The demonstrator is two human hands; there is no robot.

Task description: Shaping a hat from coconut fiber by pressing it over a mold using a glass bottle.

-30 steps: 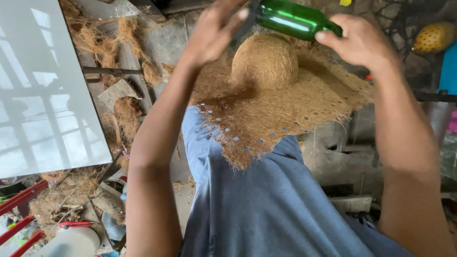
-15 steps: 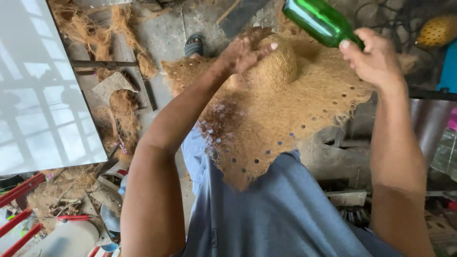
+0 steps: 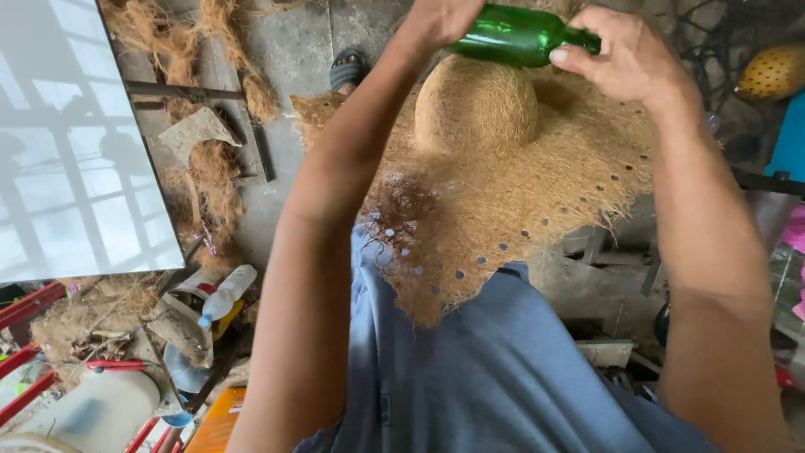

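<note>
— Cluttered concrete floor, fibre scraps. Where are the hands?
— Left hand (image 3: 440, 18) and right hand (image 3: 625, 54) both grip a green glass bottle (image 3: 516, 35), seemingly pressed on the domed crown of a brown coconut-fibre hat (image 3: 503, 193) over a blue-clothed lap (image 3: 495, 377).

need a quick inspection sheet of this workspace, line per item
surface: grey concrete floor, fibre tufts scattered on it
job's things: green glass bottle lying across the domed crown of a coir fibre mat with punched holes along its edge
clutter: plastic bottle, sandal, red-handled tool
grippers: left hand and right hand each grip an end of the bottle
cables: nothing seen
surroundings: white glossy panel, yellow perforated object
</note>
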